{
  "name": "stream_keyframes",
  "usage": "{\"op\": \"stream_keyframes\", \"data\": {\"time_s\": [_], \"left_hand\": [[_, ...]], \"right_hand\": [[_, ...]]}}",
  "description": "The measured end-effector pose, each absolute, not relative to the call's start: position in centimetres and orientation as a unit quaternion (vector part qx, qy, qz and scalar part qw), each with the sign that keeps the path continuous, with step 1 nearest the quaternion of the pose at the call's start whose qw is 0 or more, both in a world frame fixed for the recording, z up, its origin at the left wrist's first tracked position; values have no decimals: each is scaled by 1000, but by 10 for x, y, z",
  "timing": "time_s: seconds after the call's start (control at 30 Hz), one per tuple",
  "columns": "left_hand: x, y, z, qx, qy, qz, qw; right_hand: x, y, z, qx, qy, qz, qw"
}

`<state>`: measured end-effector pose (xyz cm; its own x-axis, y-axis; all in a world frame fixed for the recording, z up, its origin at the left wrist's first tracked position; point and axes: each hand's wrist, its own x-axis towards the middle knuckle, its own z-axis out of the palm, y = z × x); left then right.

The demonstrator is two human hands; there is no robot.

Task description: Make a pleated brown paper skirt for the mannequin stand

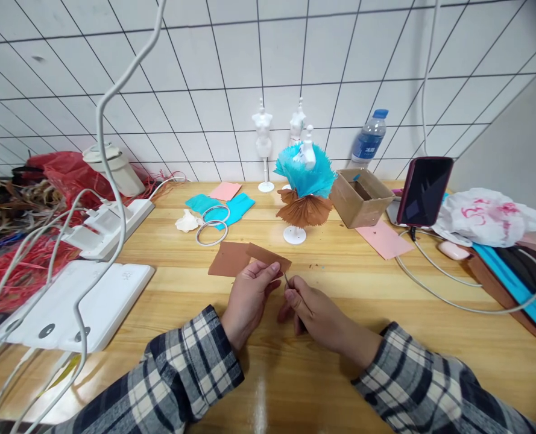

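My left hand pinches a folded brown paper strip between thumb and fingers. Close on its right, my right hand is closed around a thin metal-tipped tool, which looks like small scissors. Its tip is at the strip's lower right edge, and my fingers hide the rest. A flat brown sheet lies on the table just behind my left hand. Beyond both hands, a small white dress form on a round base wears a pleated turquoise top layer and a pleated brown layer.
Behind stand bare dress forms, a cardboard box and a water bottle. Metal rings lie on turquoise pieces. A phone stands right; a power strip, white case and cables lie left.
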<state>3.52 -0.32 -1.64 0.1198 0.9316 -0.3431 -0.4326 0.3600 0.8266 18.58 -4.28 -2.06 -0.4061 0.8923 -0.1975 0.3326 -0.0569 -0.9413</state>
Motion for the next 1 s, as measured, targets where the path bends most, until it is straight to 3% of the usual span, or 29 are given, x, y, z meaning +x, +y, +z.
{"op": "stream_keyframes", "data": {"time_s": [1.0], "left_hand": [[39,-6,-14,304,446,490,684]], "right_hand": [[184,-41,-23,-493,-621,533,295]]}}
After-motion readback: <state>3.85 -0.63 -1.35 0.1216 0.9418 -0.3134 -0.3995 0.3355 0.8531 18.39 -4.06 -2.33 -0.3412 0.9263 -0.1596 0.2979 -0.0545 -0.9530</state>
